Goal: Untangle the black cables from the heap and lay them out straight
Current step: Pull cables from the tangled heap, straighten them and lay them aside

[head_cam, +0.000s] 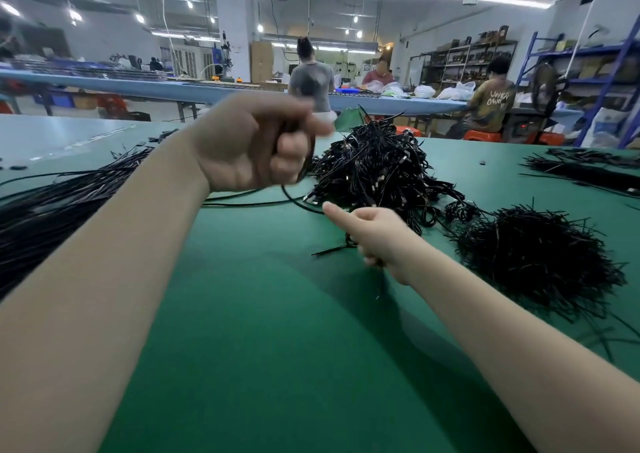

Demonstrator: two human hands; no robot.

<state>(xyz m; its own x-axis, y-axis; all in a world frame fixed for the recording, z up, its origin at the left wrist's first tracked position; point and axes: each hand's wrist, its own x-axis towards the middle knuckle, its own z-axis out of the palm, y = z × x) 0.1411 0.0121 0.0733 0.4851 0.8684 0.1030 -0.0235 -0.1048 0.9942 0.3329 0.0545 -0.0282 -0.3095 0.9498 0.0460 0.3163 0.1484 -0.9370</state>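
Here, in the head view, the left hand (256, 144) is raised above the green table (242, 314), around eleven o'clock from the frame's centre. Its fingers are curled into a fist round a black cable (294, 199), which drops from the fist, loops near the table and runs on towards the heap (377, 165). The hand is motion-blurred, so how many strands it holds cannot be told.

The right hand (370, 236) sits lower, near the centre, just at the heap's near edge. Its forefinger points out straight towards ten o'clock, its tip close to the looping cable; the other fingers are curled round a thin black strand (332, 249) whose free end lies on the table to nine o'clock of the hand.

The heap, a tangled mound of black cables with small metal ends, rises on the table at twelve o'clock, beyond both hands. At nine o'clock a sheaf of straight cables (59, 200) lies spread flat, partly hidden under the left forearm. At three o'clock lies a second pile (540, 255) of short, bristly black pieces, well apart from the sheaf. At two o'clock, near the far right edge, more straight cables (585, 172) rest in a row.

Beyond the table, three people (311, 75) work at a long blue bench.
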